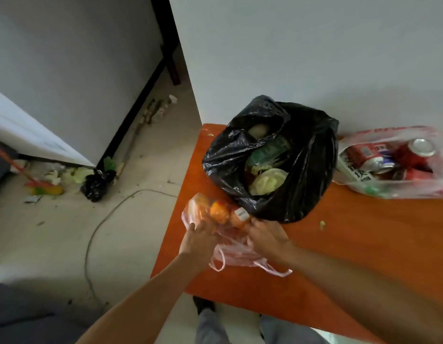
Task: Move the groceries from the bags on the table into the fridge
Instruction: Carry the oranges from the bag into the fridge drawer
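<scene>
I see the left hand [198,240] and right hand [265,238] each gripping the pink bag [236,254] at the near-left edge of the table [352,244], its oranges [219,212] just beyond both.

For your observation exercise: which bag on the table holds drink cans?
The clear red-printed bag, far right; the black bag holds vegetables, the pink bag oranges.

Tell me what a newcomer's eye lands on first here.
The bright orange table fills the right side, with an open black bag of vegetables standing at its back near the wall. At the table's near-left corner, the left hand and right hand hold a pink bag of oranges. A clear bag of red cans lies at far right.
</scene>
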Tool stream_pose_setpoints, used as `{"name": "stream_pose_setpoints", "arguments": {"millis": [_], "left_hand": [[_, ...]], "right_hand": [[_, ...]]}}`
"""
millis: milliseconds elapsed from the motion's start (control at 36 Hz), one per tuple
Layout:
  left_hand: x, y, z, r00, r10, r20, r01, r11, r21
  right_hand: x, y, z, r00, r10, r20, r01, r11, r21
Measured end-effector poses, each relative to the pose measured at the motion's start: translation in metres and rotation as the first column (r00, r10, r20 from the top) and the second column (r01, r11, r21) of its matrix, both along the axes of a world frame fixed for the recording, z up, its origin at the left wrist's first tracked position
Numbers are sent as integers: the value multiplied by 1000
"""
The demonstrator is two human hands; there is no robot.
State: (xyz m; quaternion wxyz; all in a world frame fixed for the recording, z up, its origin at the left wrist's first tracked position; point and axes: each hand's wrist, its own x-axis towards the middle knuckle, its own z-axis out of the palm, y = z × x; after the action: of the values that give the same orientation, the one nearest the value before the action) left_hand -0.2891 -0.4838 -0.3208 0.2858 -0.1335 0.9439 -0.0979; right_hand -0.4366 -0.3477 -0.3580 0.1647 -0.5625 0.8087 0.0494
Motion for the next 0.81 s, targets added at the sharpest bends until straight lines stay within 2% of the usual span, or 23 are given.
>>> {"name": "stream_pose_setpoints", "arguments": {"millis": [83,139,222,306,444,556,694,806], "left_hand": [[-7,-22,3,985,68,-156,-44,988,148],[-10,-42,5,972,68,-225,-28,984,177],[-18,-73,5,963,58,-262,3,974,228],[-31,-94,5,949,44,-312,53,953,297],[-35,-102,-16,967,2,-255,99,918,384],[-48,-101,-24,953,-22,-304,111,954,279],[-48,-108,-34,947,-114,-302,180,963,201],[-53,-109,-27,900,-210,-383,297,937,184]], "right_hand": [[2,0,3,995,-93,-27,92,995,-29],[9,1,-1,989,-135,-61,133,990,-37],[21,-7,-7,972,-225,-67,221,973,-66],[23,-26,3,970,-240,-38,239,970,-40],[28,-48,6,958,-268,-104,275,960,57],[33,-54,5,927,-343,-154,358,929,89],[49,-38,-4,865,-493,-94,498,866,37],[60,-7,-10,783,-622,-1,622,782,-41]]}}
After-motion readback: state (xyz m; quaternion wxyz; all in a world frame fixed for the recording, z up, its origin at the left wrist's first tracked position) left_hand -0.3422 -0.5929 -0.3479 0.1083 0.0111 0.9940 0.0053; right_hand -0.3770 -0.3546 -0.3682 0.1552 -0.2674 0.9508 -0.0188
